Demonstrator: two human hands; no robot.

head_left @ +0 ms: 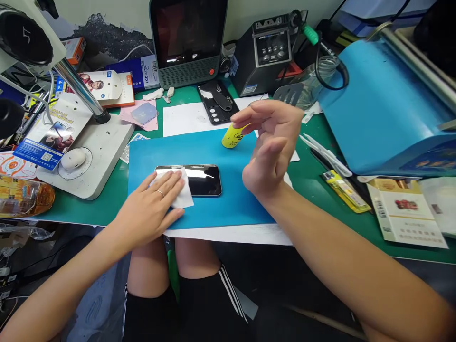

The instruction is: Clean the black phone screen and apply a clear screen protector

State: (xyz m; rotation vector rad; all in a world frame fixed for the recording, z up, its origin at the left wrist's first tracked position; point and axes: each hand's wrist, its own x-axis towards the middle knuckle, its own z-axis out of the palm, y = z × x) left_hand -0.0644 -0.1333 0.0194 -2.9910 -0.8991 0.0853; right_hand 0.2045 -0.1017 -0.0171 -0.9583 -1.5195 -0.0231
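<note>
A phone (206, 179) with a dark, glossy screen lies face up on a blue mat (213, 211). Over its left part is a white wipe (185, 194), pressed down by my left hand (156, 202). The fingers of that hand lie flat on the wipe, with a ring on one of them. My right hand (272, 142) is raised over the right side of the mat, fingers curved and thumb apart, with nothing visible in it. Behind its fingertips is a small yellow bottle (232, 137), its top partly hidden by them.
Behind the mat lies a black phone back panel (218, 102). A grey lamp base (96, 156) stands left. A screen device (188, 42), a black control box (263, 54) and a big blue case (384, 109) line the back and right. Tweezers (327, 154) lie right, beside a cigarette box (406, 211).
</note>
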